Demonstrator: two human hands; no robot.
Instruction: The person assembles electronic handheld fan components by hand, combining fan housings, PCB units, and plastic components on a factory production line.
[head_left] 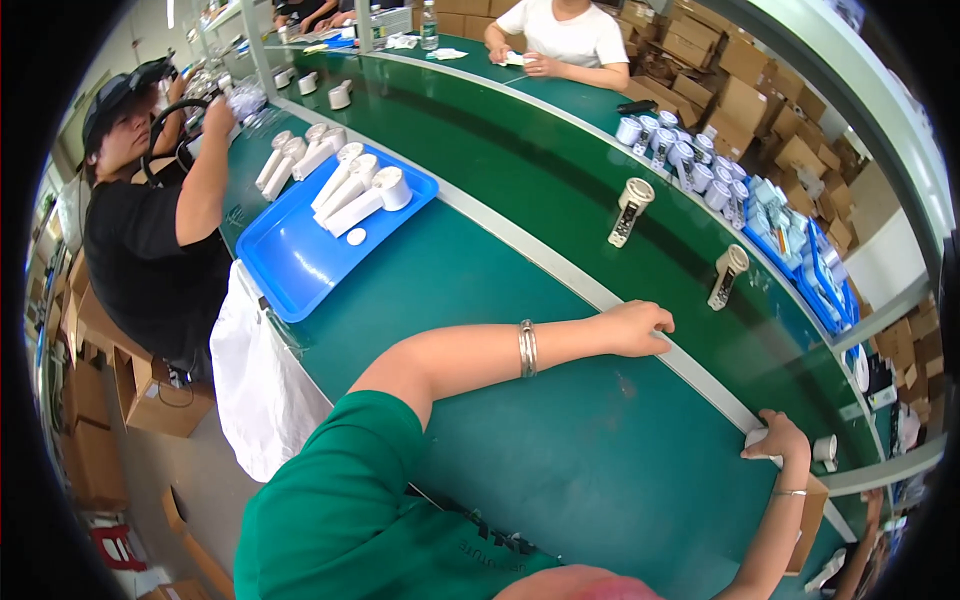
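Note:
My left hand [638, 330] reaches across to the metal rail along the belt's near edge, its fingers loosely bent and a little apart with nothing visible in them. At the right, my right hand [782, 440] is closed round a white round-headed device [762, 446], mostly hidden by the fingers and palm. Another pale device [824, 450] stands just right of that hand. On the green belt [520, 170] lie two off-white handled devices, one upper [631, 212] and one lower [728, 277], with dark parts showing along their handles.
A blue tray [290, 275] at the left holds several white handled devices and a small white disc [356, 237]. Across the belt stand many similar devices [690, 160] and blue trays of parts [800, 255]. A co-worker in black [150, 230] sits left; another in white [570, 45] sits opposite.

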